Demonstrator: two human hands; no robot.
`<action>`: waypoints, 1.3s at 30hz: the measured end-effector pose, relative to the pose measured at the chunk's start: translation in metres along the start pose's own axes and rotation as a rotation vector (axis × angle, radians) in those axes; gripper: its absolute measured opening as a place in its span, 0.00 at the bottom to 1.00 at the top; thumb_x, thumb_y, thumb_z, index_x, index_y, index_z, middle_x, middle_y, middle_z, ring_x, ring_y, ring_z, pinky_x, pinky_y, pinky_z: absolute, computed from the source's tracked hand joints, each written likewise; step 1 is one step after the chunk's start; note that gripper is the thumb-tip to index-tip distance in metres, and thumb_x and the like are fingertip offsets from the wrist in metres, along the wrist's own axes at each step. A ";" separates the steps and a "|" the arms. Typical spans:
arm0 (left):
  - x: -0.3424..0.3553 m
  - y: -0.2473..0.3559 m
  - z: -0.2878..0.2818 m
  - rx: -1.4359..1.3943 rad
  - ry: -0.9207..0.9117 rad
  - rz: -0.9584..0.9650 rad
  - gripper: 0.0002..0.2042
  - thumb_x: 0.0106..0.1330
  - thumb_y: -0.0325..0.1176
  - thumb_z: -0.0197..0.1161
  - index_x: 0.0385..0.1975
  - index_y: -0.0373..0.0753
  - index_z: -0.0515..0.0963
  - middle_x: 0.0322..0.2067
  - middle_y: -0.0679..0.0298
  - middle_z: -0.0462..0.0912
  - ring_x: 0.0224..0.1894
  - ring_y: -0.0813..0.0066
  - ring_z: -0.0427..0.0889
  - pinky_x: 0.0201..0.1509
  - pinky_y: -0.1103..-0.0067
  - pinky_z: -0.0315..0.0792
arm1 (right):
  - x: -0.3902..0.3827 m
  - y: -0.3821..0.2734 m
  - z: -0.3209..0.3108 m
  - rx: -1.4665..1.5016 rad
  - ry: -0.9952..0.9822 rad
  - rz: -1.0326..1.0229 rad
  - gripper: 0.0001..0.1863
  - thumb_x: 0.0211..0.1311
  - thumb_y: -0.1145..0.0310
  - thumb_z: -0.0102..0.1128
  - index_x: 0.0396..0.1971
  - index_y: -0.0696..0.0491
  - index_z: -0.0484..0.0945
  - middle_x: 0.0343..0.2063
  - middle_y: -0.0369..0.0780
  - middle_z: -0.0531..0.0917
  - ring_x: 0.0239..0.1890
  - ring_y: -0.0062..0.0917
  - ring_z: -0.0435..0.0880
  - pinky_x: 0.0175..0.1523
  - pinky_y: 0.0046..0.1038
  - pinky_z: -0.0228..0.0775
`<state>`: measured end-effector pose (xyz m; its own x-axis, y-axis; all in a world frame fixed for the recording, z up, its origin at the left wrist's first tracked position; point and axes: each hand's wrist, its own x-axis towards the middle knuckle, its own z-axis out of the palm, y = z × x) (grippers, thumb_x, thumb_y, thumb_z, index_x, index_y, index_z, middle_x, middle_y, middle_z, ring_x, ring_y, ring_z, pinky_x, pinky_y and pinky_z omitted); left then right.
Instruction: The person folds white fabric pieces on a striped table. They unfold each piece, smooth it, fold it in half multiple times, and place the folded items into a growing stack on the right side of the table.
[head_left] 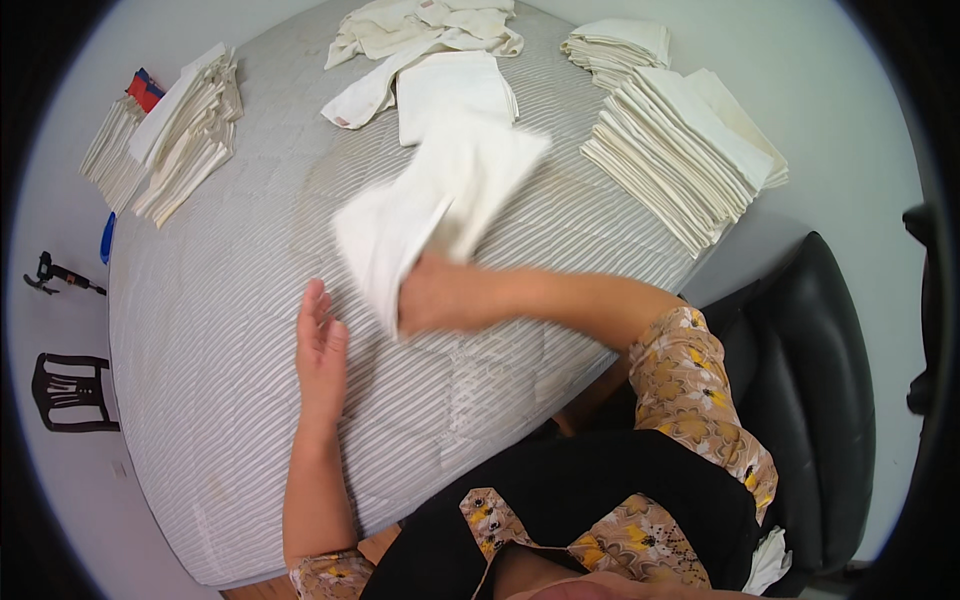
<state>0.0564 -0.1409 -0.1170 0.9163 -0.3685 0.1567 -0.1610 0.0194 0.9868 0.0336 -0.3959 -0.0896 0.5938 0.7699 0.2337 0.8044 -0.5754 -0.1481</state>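
My right hand (435, 295) reaches across from the right and is closed on the near edge of a white cloth (400, 215). The cloth is smeared by motion, spread and partly folded over itself, its far end close to a flat folded cloth pile (455, 85). Beside it on the left, my left hand (322, 345) is held up with the fingers extended, holding nothing. Its palm side faces the cloth, and a gap shows between them. The fingertips of my right hand are hidden behind the cloth.
A striped mattress (240, 330) lies under everything. Tall stacks of folded white cloths (690, 150) stand at the far right, with more stacks (195, 130) at the far left. Loose crumpled cloths (420, 25) lie at the back. A black padded chair (815, 400) is at my right.
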 end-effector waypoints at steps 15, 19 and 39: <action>-0.026 0.039 -0.035 0.409 0.062 0.051 0.20 0.69 0.31 0.60 0.60 0.35 0.75 0.48 0.57 0.82 0.48 0.67 0.80 0.54 0.71 0.74 | 0.052 -0.075 0.013 0.206 -0.142 -0.053 0.14 0.67 0.54 0.59 0.35 0.48 0.86 0.64 0.39 0.74 0.78 0.35 0.49 0.76 0.64 0.32; -0.067 0.033 -0.070 0.530 0.327 -0.060 0.14 0.70 0.28 0.58 0.53 0.31 0.77 0.43 0.61 0.83 0.43 0.74 0.80 0.48 0.77 0.74 | 0.055 -0.062 0.030 0.305 0.055 0.066 0.11 0.65 0.56 0.61 0.37 0.46 0.84 0.61 0.40 0.76 0.73 0.32 0.61 0.69 0.54 0.50; -0.161 -0.012 -0.151 0.926 0.615 -0.084 0.23 0.65 0.38 0.65 0.57 0.31 0.78 0.37 0.61 0.81 0.35 0.73 0.77 0.42 0.75 0.73 | 0.027 -0.011 0.057 0.003 0.259 0.486 0.21 0.67 0.54 0.61 0.56 0.47 0.80 0.60 0.40 0.76 0.67 0.34 0.68 0.70 0.40 0.53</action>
<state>-0.0339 0.0585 -0.1476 0.9216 0.1917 0.3375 -0.0661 -0.7792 0.6233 0.0418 -0.3524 -0.1361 0.8729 0.3226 0.3661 0.4391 -0.8465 -0.3009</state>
